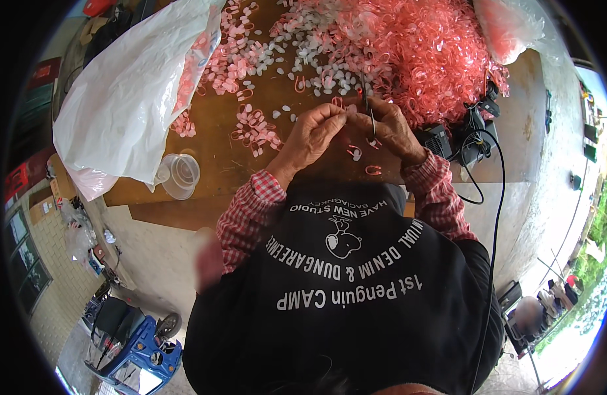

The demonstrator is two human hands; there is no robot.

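Both hands meet above the brown table. My left hand point(311, 137) is closed, with thumb and forefinger pinching a small pink plastic loop point(337, 102). Close beside it, my right hand point(394, 131) is closed around a thin dark metal tool point(365, 89); its exact kind is unclear. The fingertips of both hands nearly touch, and what lies between them is partly hidden. Below the hands, a pink U-shaped piece point(373, 170) and a pink piece with a whitish tab point(354, 153) lie on the table.
Behind my hands spreads a large heap of pink plastic pieces point(422, 52), with white oval pieces point(324, 80) beside it. A white plastic bag point(135, 92) and clear round tub point(181, 176) are left. Black corded devices point(471, 135) stand right; another pink-filled bag point(511, 29) is behind.
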